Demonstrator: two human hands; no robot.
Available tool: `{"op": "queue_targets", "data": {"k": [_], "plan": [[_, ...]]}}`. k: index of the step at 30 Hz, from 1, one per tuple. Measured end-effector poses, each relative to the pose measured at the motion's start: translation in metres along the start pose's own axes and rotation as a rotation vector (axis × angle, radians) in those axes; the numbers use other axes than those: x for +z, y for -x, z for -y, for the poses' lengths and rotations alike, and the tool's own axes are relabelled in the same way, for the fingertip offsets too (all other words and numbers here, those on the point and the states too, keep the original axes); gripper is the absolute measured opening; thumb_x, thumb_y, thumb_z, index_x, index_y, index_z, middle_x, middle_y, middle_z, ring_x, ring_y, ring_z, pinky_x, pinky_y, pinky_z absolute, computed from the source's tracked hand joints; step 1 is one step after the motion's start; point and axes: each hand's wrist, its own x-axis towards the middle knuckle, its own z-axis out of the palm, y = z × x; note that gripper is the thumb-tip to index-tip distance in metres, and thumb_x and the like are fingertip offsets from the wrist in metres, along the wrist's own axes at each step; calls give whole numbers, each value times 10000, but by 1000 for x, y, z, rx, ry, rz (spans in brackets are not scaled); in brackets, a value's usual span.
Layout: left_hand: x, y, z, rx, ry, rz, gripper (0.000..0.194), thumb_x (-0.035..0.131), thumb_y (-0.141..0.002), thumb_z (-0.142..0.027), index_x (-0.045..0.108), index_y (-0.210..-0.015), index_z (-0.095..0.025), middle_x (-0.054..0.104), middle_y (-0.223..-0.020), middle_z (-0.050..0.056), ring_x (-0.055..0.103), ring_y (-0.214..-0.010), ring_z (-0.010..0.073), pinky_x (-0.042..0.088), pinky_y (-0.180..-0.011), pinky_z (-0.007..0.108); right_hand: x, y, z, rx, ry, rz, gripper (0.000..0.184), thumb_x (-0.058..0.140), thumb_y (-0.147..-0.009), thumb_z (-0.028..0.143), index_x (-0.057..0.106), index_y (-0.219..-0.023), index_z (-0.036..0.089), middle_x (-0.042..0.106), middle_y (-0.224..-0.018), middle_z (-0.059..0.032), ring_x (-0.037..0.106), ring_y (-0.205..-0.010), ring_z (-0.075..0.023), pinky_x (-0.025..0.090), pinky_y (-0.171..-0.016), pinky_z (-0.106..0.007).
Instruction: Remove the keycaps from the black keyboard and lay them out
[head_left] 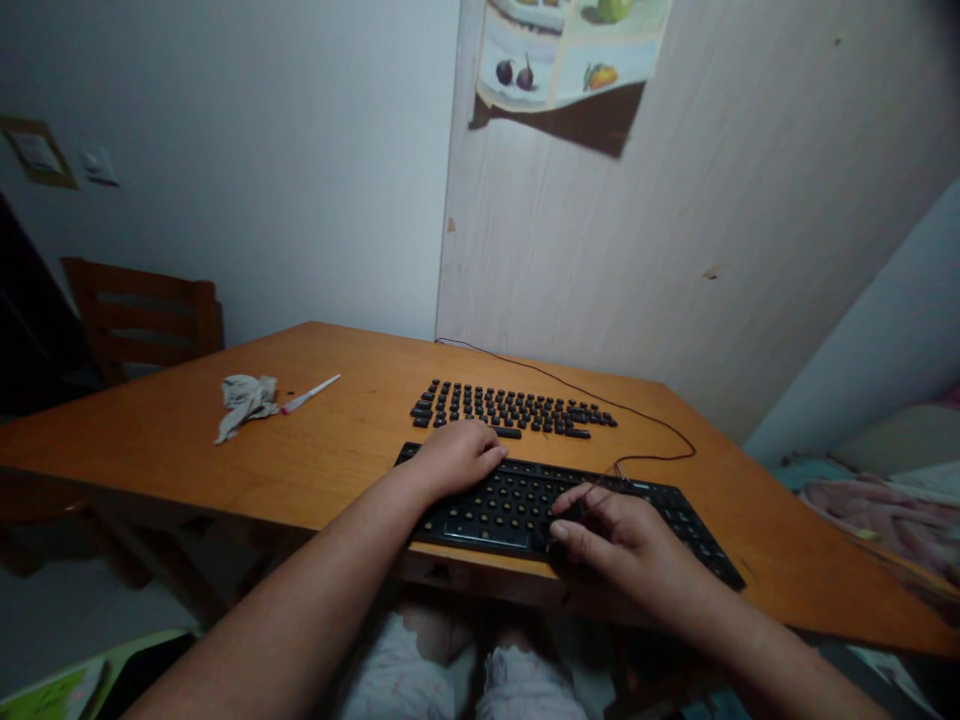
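Note:
A black keyboard (487,533) lies along the near edge of the table, its left and middle keys stripped so that rows of small yellowish posts show. Keycaps are still on its right end. My left hand (459,455) lies over the keyboard's far left edge, fingers bent down against it and partly hidden, thumb toward the right. Over the lower middle of the board, my right hand (600,525) is closed in a pinch, thumb and forefinger around a small dark piece that looks like a keycap. Behind the keyboard, loose black keycaps (510,407) are laid out in rows.
A thin black cable (660,457) curves from the keyboard across the wooden table (352,470) toward the wall. To the left lie a crumpled grey cloth (247,400) and a white pen-like stick (311,394). A wooden chair (146,315) stands beyond the table's left side.

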Motion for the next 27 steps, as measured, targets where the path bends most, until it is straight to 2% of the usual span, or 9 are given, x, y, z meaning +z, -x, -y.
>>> {"op": "queue_targets", "data": {"k": [5, 9, 15, 19, 23, 27], "plan": [[0, 0, -1, 19, -24, -1, 376, 439, -914, -444, 691, -804, -188, 693, -851, 65, 611, -780, 197, 397, -664, 286, 3, -1, -5, -44, 90, -62, 222, 586, -894, 398, 644, -970, 197, 655, -796, -16, 609, -720, -173, 468, -651, -277], [1, 0, -1, 15, -36, 0, 386, 434, -916, -453, 688, -791, -190, 695, -841, 65, 614, -786, 200, 402, -678, 288, 5, -2, -7, -57, 77, -62, 197, 572, -904, 373, 653, -962, 203, 669, -849, -15, 621, -784, -181, 472, -698, -279], [0, 1, -2, 20, -48, -5, 382, 441, -913, -459, 685, -787, -192, 697, -858, 70, 616, -787, 204, 413, -683, 293, 7, -4, -3, -66, 65, -24, 165, 555, -913, 337, 643, -935, 200, 652, -808, -4, 608, -745, -170, 466, -668, -267], [0, 2, -2, 26, -48, -6, 363, 441, -913, -442, 691, -811, -199, 700, -865, 65, 623, -808, 208, 420, -696, 297, 6, -2, -6, -63, 90, -15, 177, 587, -894, 340, 640, -1005, 212, 663, -858, -7, 616, -778, -174, 476, -699, -273], [1, 2, -2, 24, -41, 3, 349, 446, -910, -437, 696, -830, -209, 704, -874, 59, 628, -814, 208, 424, -691, 299, 7, 0, -12, -96, 123, -43, 172, 606, -880, 320, 653, -1002, 208, 679, -947, -29, 623, -892, -192, 474, -810, -298], [2, 2, -2, 27, -44, -7, 353, 450, -909, -442, 699, -841, -203, 702, -882, 66, 624, -828, 208, 429, -716, 303, 10, 0, -16, -123, 100, -71, 157, 569, -897, 315, 647, -957, 192, 675, -913, -38, 625, -862, -188, 477, -789, -300]]}}
